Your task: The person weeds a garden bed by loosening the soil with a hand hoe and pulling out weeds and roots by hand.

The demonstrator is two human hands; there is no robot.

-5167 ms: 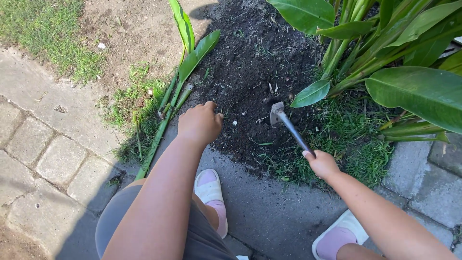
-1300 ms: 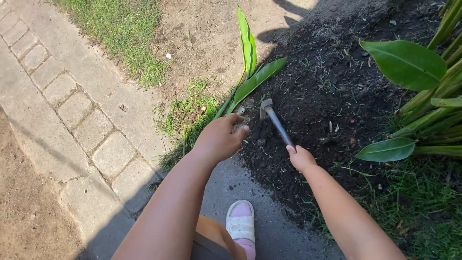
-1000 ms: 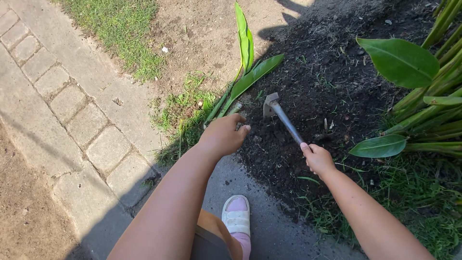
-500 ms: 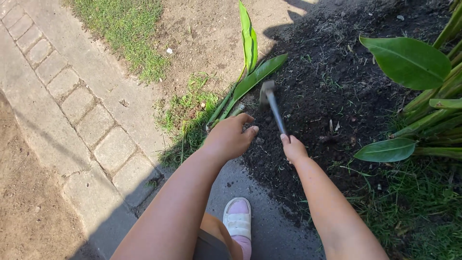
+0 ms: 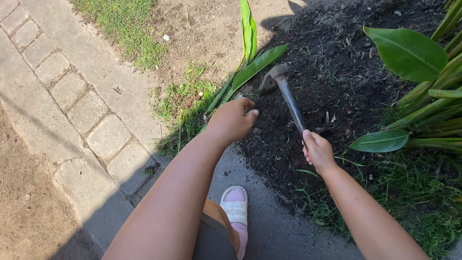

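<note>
The right hand [image 5: 317,151] is closed around the lower end of a small metal-headed hand hoe with a dark shaft [image 5: 288,96], whose head rests at the edge of the dark loose soil [image 5: 337,72]. The left hand [image 5: 232,120] is loosely curled, nothing seen held, fingertips just beside the long green leaves of the small plant [image 5: 250,72].

Risk, as judged: the blade lies near the left fingers and the plant base; a short chop could nick either.

Against the frame 0.5 s earlier, the hoe head is placed further into the soil and the right hand is drawn back.
</note>
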